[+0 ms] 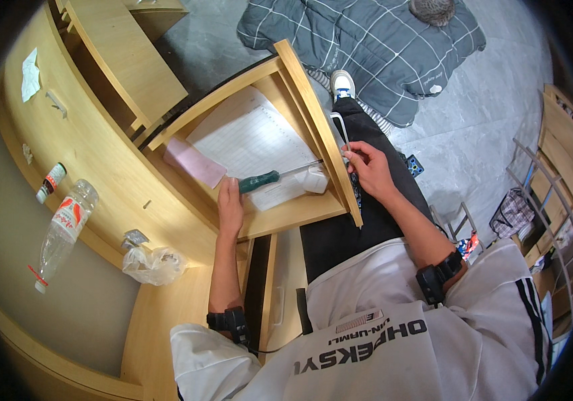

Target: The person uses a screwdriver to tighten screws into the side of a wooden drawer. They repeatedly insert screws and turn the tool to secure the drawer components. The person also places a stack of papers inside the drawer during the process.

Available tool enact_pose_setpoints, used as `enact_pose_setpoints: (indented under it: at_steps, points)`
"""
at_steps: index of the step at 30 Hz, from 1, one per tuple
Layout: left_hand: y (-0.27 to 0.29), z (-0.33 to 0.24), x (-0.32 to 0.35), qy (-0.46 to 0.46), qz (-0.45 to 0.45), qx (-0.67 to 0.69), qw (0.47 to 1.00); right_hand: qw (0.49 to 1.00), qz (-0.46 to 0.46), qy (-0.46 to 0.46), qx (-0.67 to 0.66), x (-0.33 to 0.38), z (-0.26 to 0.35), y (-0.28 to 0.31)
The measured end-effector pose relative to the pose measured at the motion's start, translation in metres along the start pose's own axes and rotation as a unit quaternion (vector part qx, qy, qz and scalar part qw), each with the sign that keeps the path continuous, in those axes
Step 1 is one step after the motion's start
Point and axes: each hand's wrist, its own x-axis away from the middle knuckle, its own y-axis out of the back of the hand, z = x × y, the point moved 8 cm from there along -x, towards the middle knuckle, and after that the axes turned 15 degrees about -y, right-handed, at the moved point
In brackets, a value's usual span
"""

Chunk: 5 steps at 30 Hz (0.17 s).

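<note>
My left hand (230, 206) reaches inside the pulled-out wooden drawer (293, 217) and is closed around the butt of a screwdriver (260, 181) with a dark green handle. Its thin shaft runs right, to the inner face of the drawer front (320, 127). On the outer face, my right hand (371, 170) pinches the near end of a pale metal drawer handle (342, 125), which sticks out from the front at an angle. Printed paper sheets (246, 130), a pink booklet (195, 162) and a small white object (313, 179) lie in the drawer.
On the desktop to the left are a clear plastic bottle (66, 230), a small brown bottle (52, 180), a crumpled plastic bag (156, 265) and another metal handle (56, 103). A checked grey quilt (360, 40) covers the floor ahead. A metal-framed chair (547, 174) stands right.
</note>
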Motion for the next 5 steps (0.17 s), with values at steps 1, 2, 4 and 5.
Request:
enact_pose_setpoints:
  at_steps: [1,2,4,5]
  points:
    - [-0.0005,0.0057,0.0003,0.024,0.007,-0.02,0.999,1.0,0.004,0.002,-0.011,0.0005,0.0,0.0]
    - [-0.0009,0.0004,-0.0009,-0.017,0.021,-0.056,0.998,1.0,0.0,0.003,-0.004,0.0009,-0.0004,0.0006]
    - [-0.0003,-0.0021,0.0002,-0.033,0.056,-0.126,0.99,1.0,0.006,0.009,-0.01,0.0001,-0.0006,0.0]
    - [0.0005,-0.0026,0.0007,-0.033,0.055,-0.126,0.99,1.0,0.013,-0.008,-0.013,-0.0012,-0.0044,-0.0003]
